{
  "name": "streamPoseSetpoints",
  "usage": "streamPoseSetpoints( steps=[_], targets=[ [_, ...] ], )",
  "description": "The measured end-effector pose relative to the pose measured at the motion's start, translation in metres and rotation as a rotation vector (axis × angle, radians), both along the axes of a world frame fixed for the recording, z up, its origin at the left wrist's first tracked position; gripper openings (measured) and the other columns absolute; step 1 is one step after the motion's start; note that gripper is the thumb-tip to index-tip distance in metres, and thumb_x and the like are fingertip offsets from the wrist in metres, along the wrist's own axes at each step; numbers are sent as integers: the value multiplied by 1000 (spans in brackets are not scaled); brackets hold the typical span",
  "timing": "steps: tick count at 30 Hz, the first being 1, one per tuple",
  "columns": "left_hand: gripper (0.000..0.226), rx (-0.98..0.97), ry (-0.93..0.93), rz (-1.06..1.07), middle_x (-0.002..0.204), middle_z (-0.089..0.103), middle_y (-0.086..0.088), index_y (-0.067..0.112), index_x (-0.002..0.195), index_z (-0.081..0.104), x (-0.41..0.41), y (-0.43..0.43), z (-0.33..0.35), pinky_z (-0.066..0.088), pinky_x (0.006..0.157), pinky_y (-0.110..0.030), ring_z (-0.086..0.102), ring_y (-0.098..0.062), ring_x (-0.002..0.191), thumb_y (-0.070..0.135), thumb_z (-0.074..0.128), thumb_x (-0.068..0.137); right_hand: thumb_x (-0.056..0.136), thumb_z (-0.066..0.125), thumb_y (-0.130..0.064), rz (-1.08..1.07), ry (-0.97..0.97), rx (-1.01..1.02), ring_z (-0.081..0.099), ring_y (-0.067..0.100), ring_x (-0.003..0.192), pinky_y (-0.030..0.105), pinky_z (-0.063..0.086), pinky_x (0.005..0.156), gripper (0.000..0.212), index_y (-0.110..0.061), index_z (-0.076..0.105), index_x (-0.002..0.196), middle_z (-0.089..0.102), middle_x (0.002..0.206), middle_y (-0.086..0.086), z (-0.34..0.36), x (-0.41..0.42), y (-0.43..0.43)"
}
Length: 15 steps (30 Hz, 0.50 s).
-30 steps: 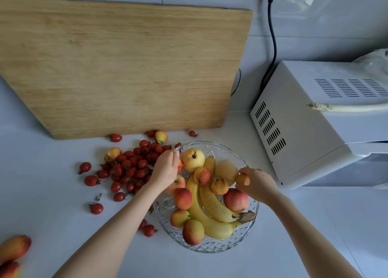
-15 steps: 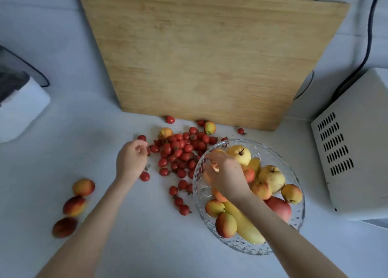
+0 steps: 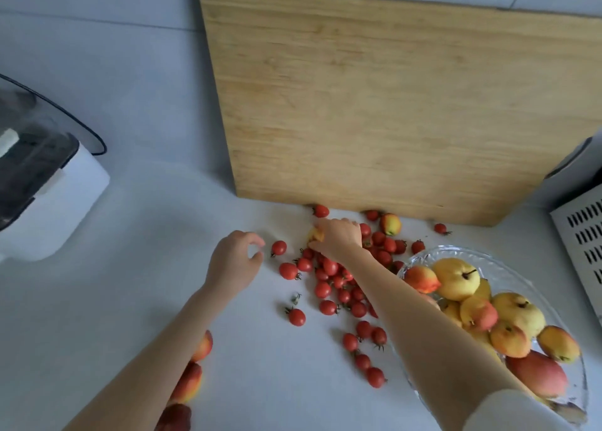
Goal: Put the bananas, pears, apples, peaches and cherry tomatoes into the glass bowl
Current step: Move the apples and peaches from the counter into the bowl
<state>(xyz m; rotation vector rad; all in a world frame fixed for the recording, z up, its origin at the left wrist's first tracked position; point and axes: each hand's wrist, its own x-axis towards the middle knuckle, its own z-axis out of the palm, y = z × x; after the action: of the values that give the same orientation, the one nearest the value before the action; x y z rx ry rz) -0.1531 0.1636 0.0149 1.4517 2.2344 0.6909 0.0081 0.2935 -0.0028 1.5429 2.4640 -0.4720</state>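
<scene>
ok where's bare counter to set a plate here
Bare counter lies between the white appliance and the left hand, and near the front between both forearms. Crowded: cherry tomatoes fill the stretch from cutting board to glass bowl, where the right hand grips a small fruit.

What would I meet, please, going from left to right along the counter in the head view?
White appliance → left hand → right hand, gripping a small yellow-orange fruit → glass bowl → vented white appliance.
</scene>
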Motion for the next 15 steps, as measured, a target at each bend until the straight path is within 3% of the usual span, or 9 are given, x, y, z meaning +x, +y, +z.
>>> streamPoseSetpoints(
  steps=[3,5,7,9,11,15],
  targets=[
    [18,-14,-39,-30,105,65,-8,9,98,67,-16,12,-2,41,82,-27,59,-25,99,6,61,81,81,62,-35,-181,260,25,55,31,101,37,43,84,43,-20,53,121,60,110,10,5,6,-2],
    [15,6,-70,-45,103,66,-7,9,95,68,-24,23,-4,40,80,-26,59,-25,97,6,61,82,79,65,-39,-489,593,3,57,23,91,33,46,76,43,-20,53,116,58,102,2,15,24,0],
    [13,17,-84,-57,102,67,-7,9,93,68,-26,32,-8,40,78,-26,60,-24,94,6,60,83,77,65,-46,-765,778,5,58,21,91,35,48,80,46,-20,52,114,61,100,0,24,50,7],
    [13,17,-88,-84,101,67,-7,9,92,68,-22,41,-12,39,77,-25,60,-24,94,7,60,83,76,63,-48,-877,695,16,59,25,99,38,49,86,56,-19,51,122,64,111,5,26,76,23],
    [13,12,-107,-113,101,67,-8,9,92,68,-16,50,-17,40,78,-24,60,-23,95,7,60,83,77,61,-45,-890,464,6,61,28,101,36,50,84,60,-17,50,130,64,116,8,26,90,44],
    [13,35,-115,-106,100,67,-10,8,92,68,-11,54,-21,46,84,-32,62,-25,96,6,60,82,79,52,-34,-775,23,49,63,31,90,28,47,68,38,-18,63,111,67,106,11,28,99,78]
  ],
)
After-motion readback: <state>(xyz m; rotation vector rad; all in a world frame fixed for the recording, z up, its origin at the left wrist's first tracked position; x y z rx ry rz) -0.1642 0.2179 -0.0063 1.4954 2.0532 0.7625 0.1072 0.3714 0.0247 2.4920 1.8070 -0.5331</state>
